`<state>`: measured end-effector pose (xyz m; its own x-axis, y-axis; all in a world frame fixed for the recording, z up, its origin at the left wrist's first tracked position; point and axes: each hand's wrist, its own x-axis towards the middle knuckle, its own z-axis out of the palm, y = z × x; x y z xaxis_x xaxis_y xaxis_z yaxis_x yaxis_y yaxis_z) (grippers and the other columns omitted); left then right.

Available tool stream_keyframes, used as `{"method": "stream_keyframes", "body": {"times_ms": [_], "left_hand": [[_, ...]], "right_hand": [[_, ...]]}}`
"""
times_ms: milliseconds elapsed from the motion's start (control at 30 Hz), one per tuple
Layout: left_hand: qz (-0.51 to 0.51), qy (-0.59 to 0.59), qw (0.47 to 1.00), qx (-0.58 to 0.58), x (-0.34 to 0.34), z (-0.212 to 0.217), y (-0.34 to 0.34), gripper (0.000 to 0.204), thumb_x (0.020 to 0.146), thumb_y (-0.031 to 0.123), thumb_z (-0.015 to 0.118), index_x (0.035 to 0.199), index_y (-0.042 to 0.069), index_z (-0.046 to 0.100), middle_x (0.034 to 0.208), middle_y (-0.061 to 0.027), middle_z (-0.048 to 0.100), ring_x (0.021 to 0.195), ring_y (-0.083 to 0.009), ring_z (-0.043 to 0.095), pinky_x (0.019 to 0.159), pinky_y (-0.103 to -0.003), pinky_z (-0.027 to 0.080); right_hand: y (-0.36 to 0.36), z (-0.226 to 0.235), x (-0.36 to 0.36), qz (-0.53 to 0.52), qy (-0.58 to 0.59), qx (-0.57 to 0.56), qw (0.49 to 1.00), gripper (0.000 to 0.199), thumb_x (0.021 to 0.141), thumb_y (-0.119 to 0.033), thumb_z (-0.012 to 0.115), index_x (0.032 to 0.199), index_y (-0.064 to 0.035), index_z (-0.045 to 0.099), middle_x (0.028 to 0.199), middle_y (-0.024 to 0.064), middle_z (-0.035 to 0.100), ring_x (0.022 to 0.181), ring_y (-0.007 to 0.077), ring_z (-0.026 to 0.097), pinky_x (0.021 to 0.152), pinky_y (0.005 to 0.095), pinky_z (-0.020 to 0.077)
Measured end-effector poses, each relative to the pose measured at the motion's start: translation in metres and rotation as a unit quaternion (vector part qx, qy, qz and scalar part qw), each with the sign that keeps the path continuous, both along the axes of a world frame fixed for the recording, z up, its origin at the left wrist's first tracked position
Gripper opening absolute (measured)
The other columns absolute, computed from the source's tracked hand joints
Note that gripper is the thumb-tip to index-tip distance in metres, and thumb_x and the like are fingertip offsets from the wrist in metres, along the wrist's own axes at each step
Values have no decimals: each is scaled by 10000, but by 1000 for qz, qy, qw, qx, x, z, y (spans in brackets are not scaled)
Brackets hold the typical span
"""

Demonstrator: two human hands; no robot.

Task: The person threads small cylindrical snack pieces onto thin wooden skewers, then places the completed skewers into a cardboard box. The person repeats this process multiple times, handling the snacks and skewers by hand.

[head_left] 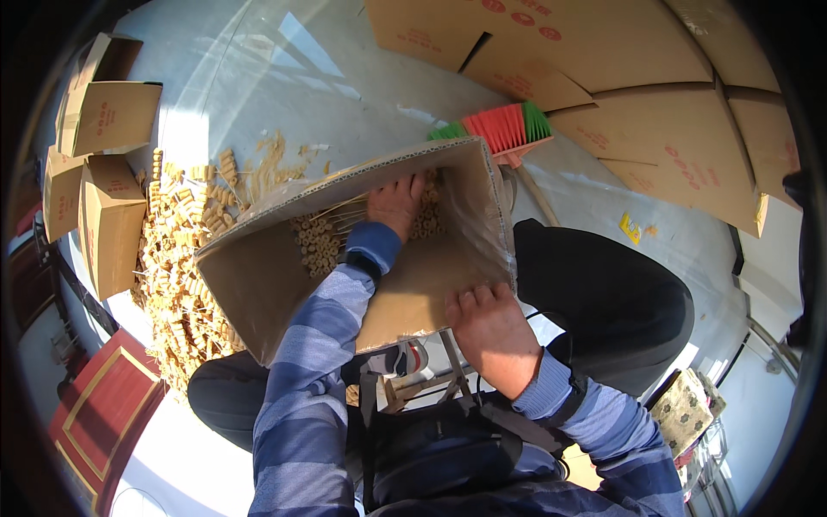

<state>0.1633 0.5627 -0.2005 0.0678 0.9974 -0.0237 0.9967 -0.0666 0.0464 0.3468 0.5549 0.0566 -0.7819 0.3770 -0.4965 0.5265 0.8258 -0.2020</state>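
Observation:
A tall cardboard carton [388, 319] is tilted in front of me between my knees, its mouth toward me. Inside, tan coiled food skewers [319, 250] are packed with their ring-shaped ends showing. My left hand [396, 205] reaches deep into the carton, fingers curled down and close together over the skewers. Thin pale sticks run up to it from the left; its fingertips are partly hidden. My right hand [491, 332] is closed over the carton's near right rim, thumb and fingers bent around the edge. Clear plastic film lines the carton's right wall.
A large heap of loose skewers [185, 284] lies on the floor at left, near cardboard boxes [112, 215]. Beyond the carton is a red and green broom [495, 129]. Flattened cartons [655, 129] stand at far right, and a yellow wrapper [631, 228] lies on the floor.

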Motion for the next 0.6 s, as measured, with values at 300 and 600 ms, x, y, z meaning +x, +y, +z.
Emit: {"method": "stream_keyframes", "body": {"times_ms": [300, 600], "left_hand": [[56, -82, 988, -116, 4, -18, 0, 614, 888, 191, 557, 1483, 142, 416, 1378, -104, 512, 1278, -332, 486, 1000, -524, 406], [26, -76, 980, -184, -11, -14, 8, 698, 897, 275, 624, 1531, 150, 360, 1349, -83, 545, 1235, -301, 543, 983, -481, 442]], "right_hand": [[-3, 0, 1, 17, -6, 2, 1000, 353, 840, -153, 561, 1133, 29, 635, 958, 114, 660, 916, 247, 619, 824, 372, 474], [8, 2, -8, 12, -5, 5, 1000, 272, 837, -147, 571, 1060, -7, 642, 890, 79, 649, 889, 231, 625, 806, 361, 479]]}}
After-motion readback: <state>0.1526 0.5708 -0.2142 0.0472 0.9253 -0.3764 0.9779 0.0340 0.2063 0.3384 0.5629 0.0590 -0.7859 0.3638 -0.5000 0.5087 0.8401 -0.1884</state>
